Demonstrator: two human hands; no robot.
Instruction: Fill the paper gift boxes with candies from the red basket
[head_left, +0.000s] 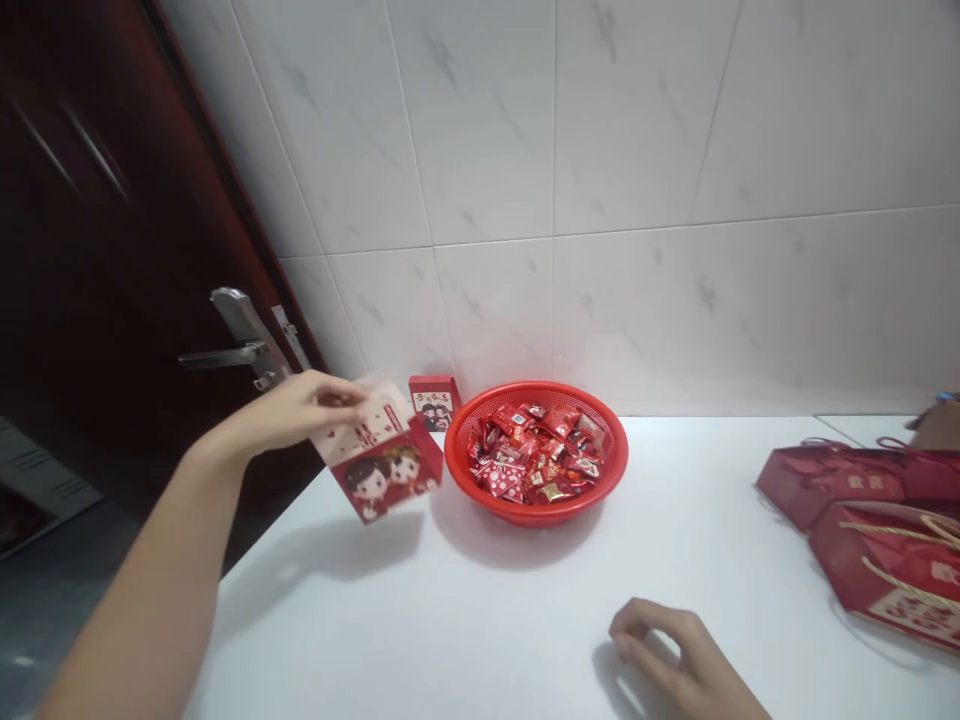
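Note:
My left hand (319,402) grips the top of a red and white candy box (386,480) with two cartoon figures printed on its front. The box is tilted and lifted off the white table, just left of a red plastic basket (536,515). Wrapped candies (529,450) in mostly red wrappers fill the basket. In the lower right, my right hand (675,655) hovers low over the table, its fingers curled and the thumb brought to them with nothing between.
A smaller red box (435,403) stands against the tiled wall, behind the held one. Red gift boxes with cord handles (885,560) sit at the table's right side. A dark door with a metal handle (240,350) borders the table's left edge.

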